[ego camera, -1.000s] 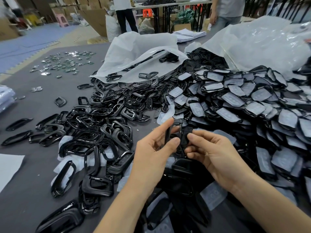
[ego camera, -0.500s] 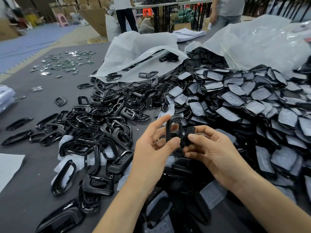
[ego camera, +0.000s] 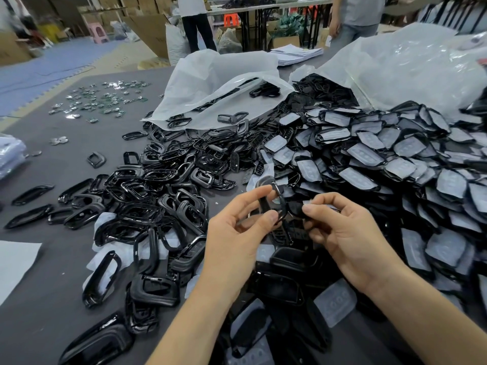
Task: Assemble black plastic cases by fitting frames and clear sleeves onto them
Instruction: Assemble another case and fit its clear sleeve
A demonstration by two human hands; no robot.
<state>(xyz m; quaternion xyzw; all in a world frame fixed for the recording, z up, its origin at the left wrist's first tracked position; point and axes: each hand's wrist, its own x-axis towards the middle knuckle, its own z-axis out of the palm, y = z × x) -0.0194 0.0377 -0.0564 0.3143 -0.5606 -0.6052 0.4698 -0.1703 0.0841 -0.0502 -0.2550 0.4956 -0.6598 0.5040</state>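
Observation:
My left hand [ego camera: 238,233] pinches a glossy black plastic frame [ego camera: 274,200] between thumb and forefinger, holding it upright above the table. Close beside it, my right hand [ego camera: 342,233] pinches a small black insert piece [ego camera: 295,208] against the frame's right edge. A heap of loose black frames [ego camera: 147,196] spreads to the left. On the right lies a large pile of black cases with clear sleeves [ego camera: 382,159]. More black cases [ego camera: 284,285] and clear sleeves [ego camera: 334,301] lie under my forearms.
Two translucent plastic bags [ego camera: 210,83] [ego camera: 395,64] spill parts at the back. Small shiny metal pieces [ego camera: 100,101] are scattered at the far left on the grey table [ego camera: 52,259]. White sheets [ego camera: 15,262] lie at the left edge. Two people stand beyond the table.
Both hands have lifted the frame a little and turned it; the right fingers have shifted along the small black piece at the frame's edge.

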